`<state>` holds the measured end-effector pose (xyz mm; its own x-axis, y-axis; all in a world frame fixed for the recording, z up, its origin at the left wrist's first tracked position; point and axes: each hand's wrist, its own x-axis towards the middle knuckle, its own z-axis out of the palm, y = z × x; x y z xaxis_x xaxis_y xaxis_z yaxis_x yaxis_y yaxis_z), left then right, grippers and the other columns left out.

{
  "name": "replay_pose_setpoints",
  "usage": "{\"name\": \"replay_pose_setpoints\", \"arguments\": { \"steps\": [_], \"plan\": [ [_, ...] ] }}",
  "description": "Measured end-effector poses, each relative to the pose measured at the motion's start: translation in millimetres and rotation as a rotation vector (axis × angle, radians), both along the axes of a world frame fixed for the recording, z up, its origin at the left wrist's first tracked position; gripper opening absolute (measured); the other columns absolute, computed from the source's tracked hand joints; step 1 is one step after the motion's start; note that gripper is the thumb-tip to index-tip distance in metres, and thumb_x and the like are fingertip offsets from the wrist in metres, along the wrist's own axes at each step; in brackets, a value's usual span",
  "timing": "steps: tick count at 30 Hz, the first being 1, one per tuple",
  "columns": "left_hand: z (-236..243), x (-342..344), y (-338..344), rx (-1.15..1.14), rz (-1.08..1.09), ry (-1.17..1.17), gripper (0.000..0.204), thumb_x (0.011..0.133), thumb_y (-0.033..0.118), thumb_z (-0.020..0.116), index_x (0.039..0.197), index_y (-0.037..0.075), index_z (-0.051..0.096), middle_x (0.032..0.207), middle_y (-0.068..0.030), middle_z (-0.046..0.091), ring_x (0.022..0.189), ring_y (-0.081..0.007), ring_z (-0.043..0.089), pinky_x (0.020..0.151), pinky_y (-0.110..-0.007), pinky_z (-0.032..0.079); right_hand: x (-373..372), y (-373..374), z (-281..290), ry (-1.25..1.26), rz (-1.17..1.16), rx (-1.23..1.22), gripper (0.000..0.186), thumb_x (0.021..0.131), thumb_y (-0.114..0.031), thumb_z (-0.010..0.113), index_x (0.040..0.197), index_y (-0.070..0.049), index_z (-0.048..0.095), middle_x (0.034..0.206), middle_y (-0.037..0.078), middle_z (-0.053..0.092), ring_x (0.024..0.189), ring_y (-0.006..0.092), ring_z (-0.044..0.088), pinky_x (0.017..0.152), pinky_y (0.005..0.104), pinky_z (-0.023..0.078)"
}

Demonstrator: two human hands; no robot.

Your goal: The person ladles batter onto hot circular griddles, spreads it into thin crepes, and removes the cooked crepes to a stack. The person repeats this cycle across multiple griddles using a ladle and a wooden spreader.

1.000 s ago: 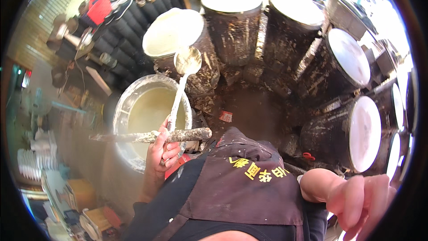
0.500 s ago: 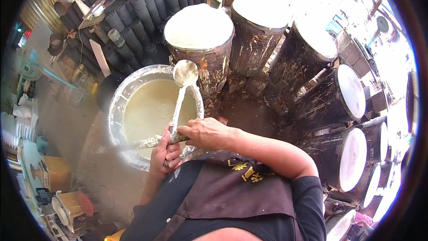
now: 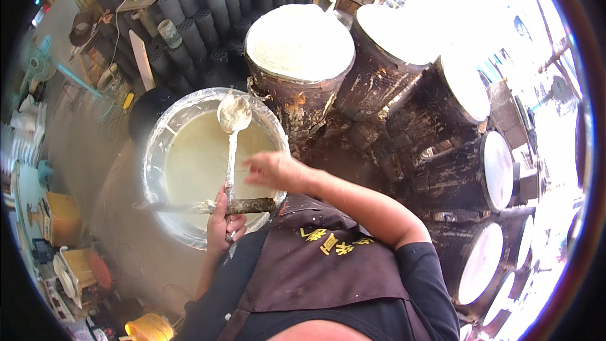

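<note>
A crusted metal ladle [image 3: 234, 112] with a long batter-coated handle crosses a short, rough cylindrical rod [image 3: 250, 206], and my left hand [image 3: 225, 222] is closed round both where they meet, over a big tub [image 3: 279, 127] of pale creamy liquid. A thin, blurred length extends leftward from the rod. My right hand [image 3: 270, 170] hangs over the tub just right of the ladle's handle, apart from it; its fingers are smeared by motion, so their grip is unclear.
Tall, dark, crusted drums [image 3: 298, 98] with white tops curve round behind and to the right. Stacked black cylinders [image 3: 208, 31] stand behind the tub. A teal fan [image 3: 41, 57], boxes [image 3: 60, 218] and a yellow container [image 3: 148, 328] are along the left.
My right hand swung in from the lower right onto the rod, then lifted off it, up and toward the ladle. The ladle's bowl has shifted down and left. My view has shifted too.
</note>
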<state>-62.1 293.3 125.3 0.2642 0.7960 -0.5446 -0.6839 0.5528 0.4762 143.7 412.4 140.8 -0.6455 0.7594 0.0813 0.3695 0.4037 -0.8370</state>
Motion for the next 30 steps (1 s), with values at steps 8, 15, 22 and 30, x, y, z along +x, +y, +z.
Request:
{"name": "replay_pose_setpoints", "arguments": {
  "steps": [8, 15, 22, 30],
  "plan": [
    [14.8, 35.1, 22.3, -0.051, 0.298, 0.106, 0.041, 0.101, 0.043, 0.042, 0.137, 0.023, 0.042, 0.064, 0.0031, 0.043, 0.04, -0.0046, 0.033, 0.03, -0.019, 0.031, 105.8, 183.9, -32.9, -0.368, -0.319, 0.039, 0.045, 0.083, -0.013, 0.066, 0.126, -0.005, 0.055, 0.115, 0.018, 0.061, 0.106, 0.0287, 0.06, 0.096, 0.0366, 0.049],
    [41.5, 77.3, 28.8, -0.206, 0.488, 0.075, 0.041, 0.1, 0.05, 0.036, 0.113, 0.016, 0.054, 0.054, 0.0021, 0.041, 0.034, -0.007, 0.033, 0.026, -0.021, 0.028, 159.0, 385.0, -45.6, -0.408, -0.46, 0.383, 0.062, 0.078, -0.011, 0.073, 0.135, -0.008, 0.048, 0.131, 0.017, 0.052, 0.125, 0.0343, 0.046, 0.102, 0.0451, 0.039],
    [34.7, 109.2, 10.6, -0.253, 0.759, 0.084, 0.042, 0.101, 0.047, 0.038, 0.116, 0.011, 0.053, 0.055, 0.0014, 0.043, 0.033, -0.0063, 0.032, 0.025, -0.021, 0.027, 128.3, 523.9, -55.8, -0.544, -0.381, 0.556, 0.059, 0.081, -0.022, 0.067, 0.135, -0.012, 0.044, 0.137, 0.009, 0.048, 0.132, 0.0287, 0.04, 0.101, 0.0476, 0.038],
    [54.8, 143.9, 31.0, -0.331, 0.835, 0.245, 0.04, 0.1, 0.044, 0.04, 0.112, 0.009, 0.055, 0.058, 0.0005, 0.049, 0.032, -0.0047, 0.03, 0.024, -0.02, 0.025, 108.5, 587.7, -71.0, -0.552, -0.351, 0.355, 0.025, 0.083, -0.022, 0.061, 0.107, -0.016, 0.065, 0.114, 0.009, 0.065, 0.115, 0.0292, 0.056, 0.09, 0.0454, 0.044]
  ]
}}
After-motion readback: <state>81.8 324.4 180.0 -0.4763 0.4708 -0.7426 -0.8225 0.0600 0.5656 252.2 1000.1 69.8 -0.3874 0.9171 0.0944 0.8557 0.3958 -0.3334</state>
